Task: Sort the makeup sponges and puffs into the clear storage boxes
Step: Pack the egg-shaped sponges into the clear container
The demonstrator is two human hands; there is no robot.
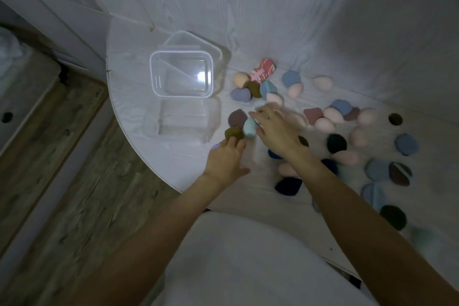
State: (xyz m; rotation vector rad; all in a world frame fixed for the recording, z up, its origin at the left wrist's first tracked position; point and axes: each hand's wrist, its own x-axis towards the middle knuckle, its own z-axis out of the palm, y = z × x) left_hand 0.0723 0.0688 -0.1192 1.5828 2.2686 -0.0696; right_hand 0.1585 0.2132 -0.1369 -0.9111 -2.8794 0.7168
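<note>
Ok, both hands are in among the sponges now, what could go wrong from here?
The olive sponge under the left hand lies close to the table edge; a nudge might send it to the floor. The right hand is blurred over a crowded cluster, so it may knock the light blue sponge. The clear storage boxes sit stacked, so they may shift when filled.

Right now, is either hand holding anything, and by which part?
Left hand: fingertips on the near side of the olive sponge, grip unclear. Right hand: fingers spread over the light-blue sponge; blurred, so a hold cannot be told.
</note>
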